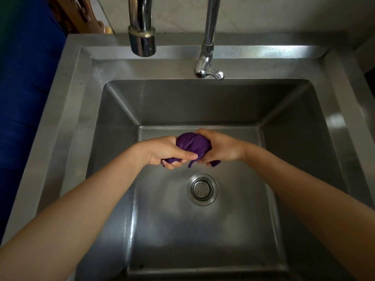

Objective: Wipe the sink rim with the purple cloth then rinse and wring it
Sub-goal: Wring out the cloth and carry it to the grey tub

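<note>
Wide spout: I see it hanging over the back ledge, chrome with a brass ring.
Thin tap: I see it to the right of that spout, upright, its small lever pointing right.
Drain strainer: round, perforated.
Blue surface: along my left edge.
Wall: pale, behind.

Purple cloth, wet and bunched into a tight twisted wad, above the steel sink's basin floor.
</note>
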